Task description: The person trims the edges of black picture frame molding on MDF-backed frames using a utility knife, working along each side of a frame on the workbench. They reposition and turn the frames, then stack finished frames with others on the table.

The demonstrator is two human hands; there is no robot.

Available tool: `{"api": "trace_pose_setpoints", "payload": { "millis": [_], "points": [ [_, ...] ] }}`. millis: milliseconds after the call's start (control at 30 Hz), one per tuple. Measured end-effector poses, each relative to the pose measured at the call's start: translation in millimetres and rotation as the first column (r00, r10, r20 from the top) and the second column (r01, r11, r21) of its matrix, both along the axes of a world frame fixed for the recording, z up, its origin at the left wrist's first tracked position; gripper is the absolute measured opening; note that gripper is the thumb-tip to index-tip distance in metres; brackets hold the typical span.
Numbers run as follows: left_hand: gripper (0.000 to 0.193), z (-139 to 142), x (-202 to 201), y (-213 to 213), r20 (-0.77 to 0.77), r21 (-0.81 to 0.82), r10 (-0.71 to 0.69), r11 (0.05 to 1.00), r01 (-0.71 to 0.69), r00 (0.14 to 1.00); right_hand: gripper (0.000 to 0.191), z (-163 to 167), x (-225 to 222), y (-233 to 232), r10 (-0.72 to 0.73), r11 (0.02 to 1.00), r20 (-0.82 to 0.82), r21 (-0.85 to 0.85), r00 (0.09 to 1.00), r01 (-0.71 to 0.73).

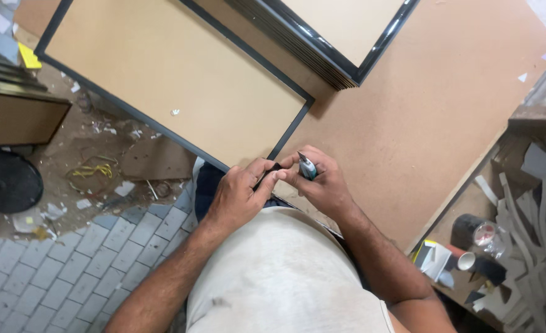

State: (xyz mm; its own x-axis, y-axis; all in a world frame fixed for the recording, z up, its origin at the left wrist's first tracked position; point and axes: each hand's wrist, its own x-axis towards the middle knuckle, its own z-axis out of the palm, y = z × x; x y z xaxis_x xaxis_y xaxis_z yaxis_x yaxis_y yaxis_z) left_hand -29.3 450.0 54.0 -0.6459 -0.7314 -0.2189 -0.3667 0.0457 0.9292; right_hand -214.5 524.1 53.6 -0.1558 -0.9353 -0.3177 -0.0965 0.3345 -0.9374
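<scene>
Debris [94,169] covers the dirt floor at far left: yellow bands, white paper scraps and a flat piece of cardboard. A round black object [4,182] lies beside it, and grey paving bricks [51,271] fill the lower left corner.

Further right, 1 large framed board [174,80] rests face down on the brown worktable [439,105], its fibreboard back up and its black edge showing on all visible sides. A stack of similar black frames [322,43] sits at the top of the view, just beyond the board's far corner.

Left hand [239,194]: fingers curled, thumb and forefinger pinched on a small black piece [270,172]. The piece is held just off the near corner of the framed board, above the table edge and close to the person's body.

Right hand [322,185]: fingers closed around a small metal tool [307,165] with a teal body and a silver tip pointing up and away. The 2 hands touch at the fingertips, with the black piece between them and the tool tip just right of it.

At far right, below the table edge, rolls of tape [476,237] and white offcuts [526,234] lie in a heap.
</scene>
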Motion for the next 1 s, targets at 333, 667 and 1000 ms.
{"api": "trace_pose_setpoints", "payload": {
  "millis": [333, 667, 1000],
  "points": [
    [0.029, -25.4, 2.7, 49.2, 0.168, -0.143, 0.199, 0.974, -0.176, 0.965, 0.013, -58.2, -10.0, 22.8, 0.169, 0.953, -0.285, -0.197, 0.943, -0.230],
    [0.030, -120.3, 58.2, 88.7, 0.425, 0.002, 0.322, 0.934, -0.356, 0.846, 0.014, -170.8, -97.8, -32.0, -0.122, 0.935, -0.638, -0.331, 0.760, -0.128],
    [0.028, -152.0, 45.8, 83.0, 0.451, 0.191, 0.350, 0.861, -0.472, 0.821, 0.006, -186.8, -96.8, -55.2, -0.117, 0.986, -0.634, -0.167, 0.764, 0.013]
  ]
}}
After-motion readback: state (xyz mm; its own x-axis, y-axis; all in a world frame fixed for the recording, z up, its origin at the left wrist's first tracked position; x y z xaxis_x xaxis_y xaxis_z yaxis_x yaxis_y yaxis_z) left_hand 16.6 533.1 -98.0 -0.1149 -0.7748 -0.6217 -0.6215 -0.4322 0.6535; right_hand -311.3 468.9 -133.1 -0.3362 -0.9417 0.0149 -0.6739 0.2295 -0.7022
